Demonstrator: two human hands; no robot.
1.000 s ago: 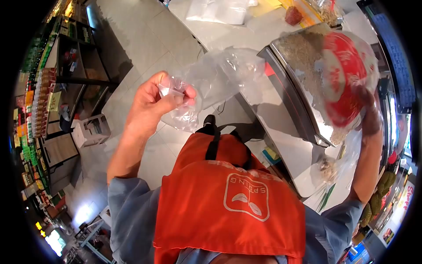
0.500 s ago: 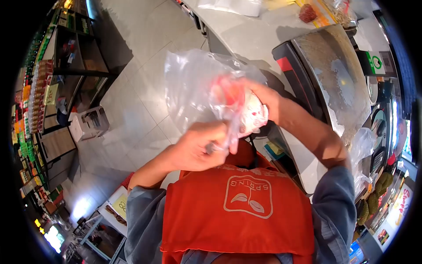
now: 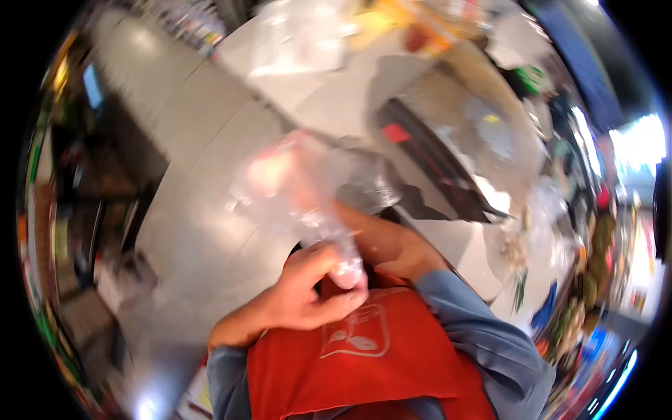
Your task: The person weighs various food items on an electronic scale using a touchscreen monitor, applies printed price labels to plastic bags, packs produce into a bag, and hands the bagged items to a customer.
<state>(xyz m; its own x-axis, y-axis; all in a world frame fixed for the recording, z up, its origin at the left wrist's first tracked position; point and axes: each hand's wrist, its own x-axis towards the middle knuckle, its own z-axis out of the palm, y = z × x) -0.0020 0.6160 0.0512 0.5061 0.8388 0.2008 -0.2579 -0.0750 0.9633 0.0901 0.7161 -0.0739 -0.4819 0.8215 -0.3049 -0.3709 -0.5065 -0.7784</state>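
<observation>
The clear plastic bag point(image 3: 315, 210) hangs in front of my red apron, its edge pinched in my left hand point(image 3: 315, 287). My right hand point(image 3: 297, 168) is inside or behind the bag, blurred, with a reddish shape around it; its fingers and what they hold cannot be made out. A second part of clear plastic point(image 3: 371, 178) shows to the right of my right wrist.
A scale-like device with a worn metal top point(image 3: 462, 105) stands on the white counter point(image 3: 336, 98) at the right. White plastic bags point(image 3: 297, 38) lie at the back. Dark shelves point(image 3: 105, 175) stand on the left, beside a pale box point(image 3: 126, 276).
The red-and-white packet went from the device top to the bag, and my right hand has moved further into or behind the plastic. The camera view has turned and blurred.
</observation>
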